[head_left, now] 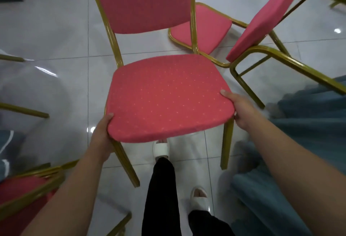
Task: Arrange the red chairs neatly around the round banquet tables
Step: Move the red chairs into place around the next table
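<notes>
A red chair (164, 93) with a gold metal frame is right in front of me, its back facing away. My left hand (102, 133) grips the seat's front left corner, thumb on top. My right hand (238, 108) grips the front right corner, thumb on the cushion. A second red chair (202, 28) stands just behind it on the right. A third red chair (265, 17) stands at the right, its backrest close to my chair. A fourth red chair (20, 194) shows at the bottom left. No round table top is plainly visible.
Glossy white floor tiles (56, 35) lie all around. Blue-grey cloth (309, 127) hangs at the right, close to my right arm. Gold chair legs (24, 111) poke in from the left edge. My feet in white slippers (161, 149) stand under the chair.
</notes>
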